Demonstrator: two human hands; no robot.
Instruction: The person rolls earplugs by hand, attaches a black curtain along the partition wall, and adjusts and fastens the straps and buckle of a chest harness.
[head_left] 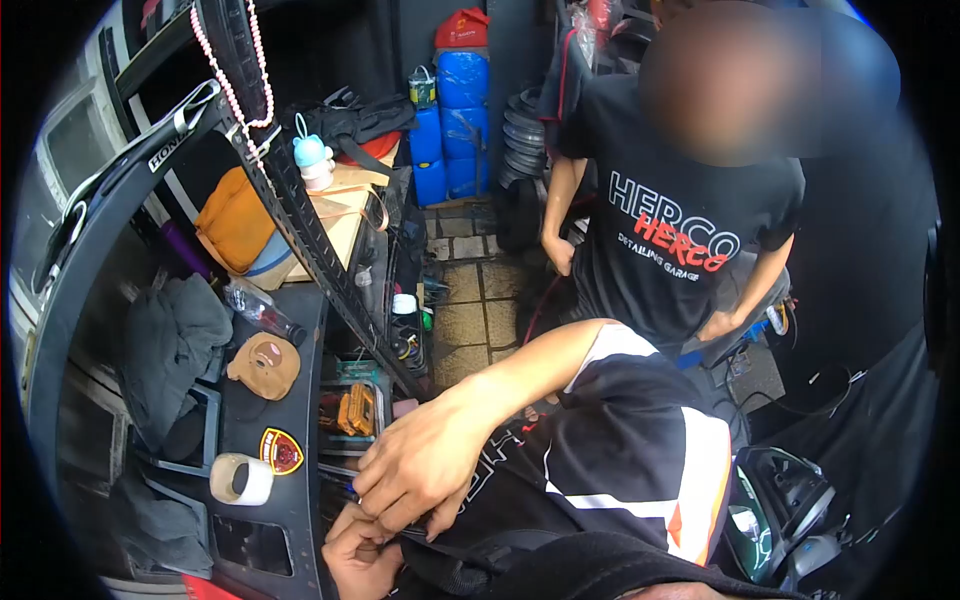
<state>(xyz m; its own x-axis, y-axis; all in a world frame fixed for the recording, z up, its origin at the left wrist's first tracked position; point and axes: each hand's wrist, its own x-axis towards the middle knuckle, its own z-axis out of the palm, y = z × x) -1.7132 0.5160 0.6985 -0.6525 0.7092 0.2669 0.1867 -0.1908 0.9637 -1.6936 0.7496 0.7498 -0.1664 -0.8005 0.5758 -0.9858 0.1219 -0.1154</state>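
Note:
My right hand (420, 462) reaches in from a dark sleeve with white and orange bands. Its fingers are curled down over my left hand (362, 560), whose fingers are bent inward in a pinch. The two hands meet close to my dark shirt; what sits between the fingers is hidden or too small to name. Just beyond them is an open tool compartment with an orange case (356, 410). To their left, on a dark panel (300, 505), are a white roll-shaped object (241, 480) and a red-and-yellow shield emblem (281, 452).
A brown bear-faced pouch (264, 366), a clear plastic bottle (262, 308) and grey cloth (175, 345) lie on the left. A slanted black perforated post (315, 240) rises beside the wooden shelf (345, 215). Another person in a black shirt (670, 225) stands opposite. Blue containers (464, 125) are stacked behind.

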